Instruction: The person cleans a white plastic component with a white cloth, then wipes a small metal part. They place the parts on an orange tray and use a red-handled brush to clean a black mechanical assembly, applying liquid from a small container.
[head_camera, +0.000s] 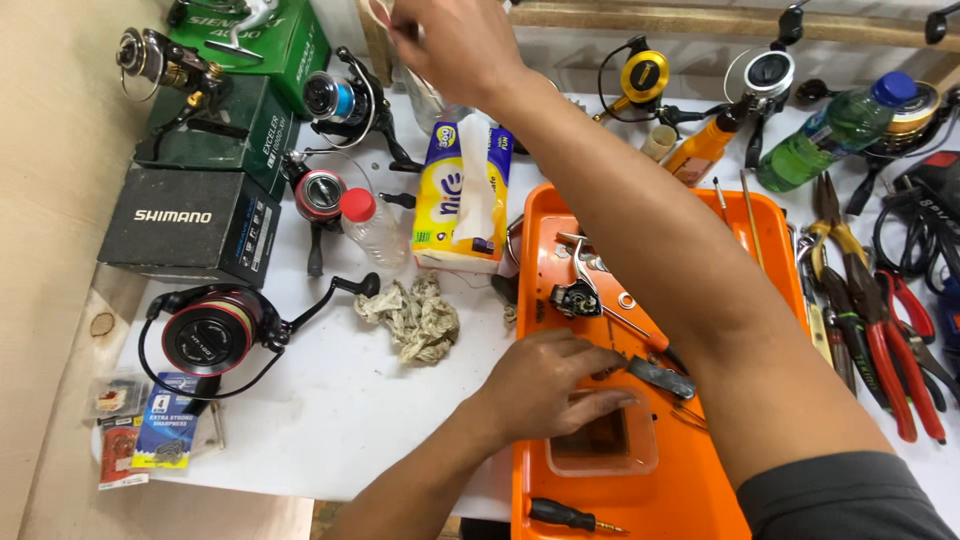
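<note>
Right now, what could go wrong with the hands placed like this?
1. The right forearm crosses low over the orange tray; drawing it back could sweep the loose reel parts out.
2. The left hand rests on small parts at the tray's recess; they could slip unnoticed.
3. The right hand reaching far back might knock the tissue pack.

Right hand (455, 40) fingers cut off by top edge; small grey part (660, 377) half-hidden under left hand (545, 385).
</note>
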